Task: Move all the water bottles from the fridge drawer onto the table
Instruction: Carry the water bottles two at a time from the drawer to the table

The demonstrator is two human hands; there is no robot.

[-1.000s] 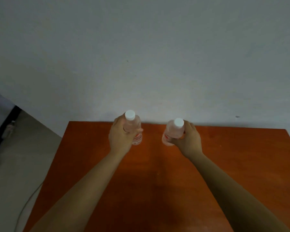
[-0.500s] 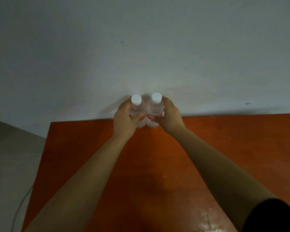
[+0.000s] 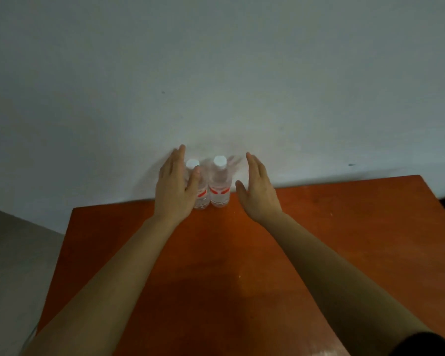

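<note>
2 bottles (image 3: 218, 185) upright, touching, at tabletop (image 3: 242, 253) far edge; left hand (image 3: 175, 186) & right hand (image 3: 258, 192) fingers spread open, gripping nothing.

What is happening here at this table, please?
A person has set two water bottles upright, side by side, at the far edge of the orange table against the wall. The left bottle and the right bottle stand on their own. The left hand and the right hand are open, flanking them without gripping.
</note>
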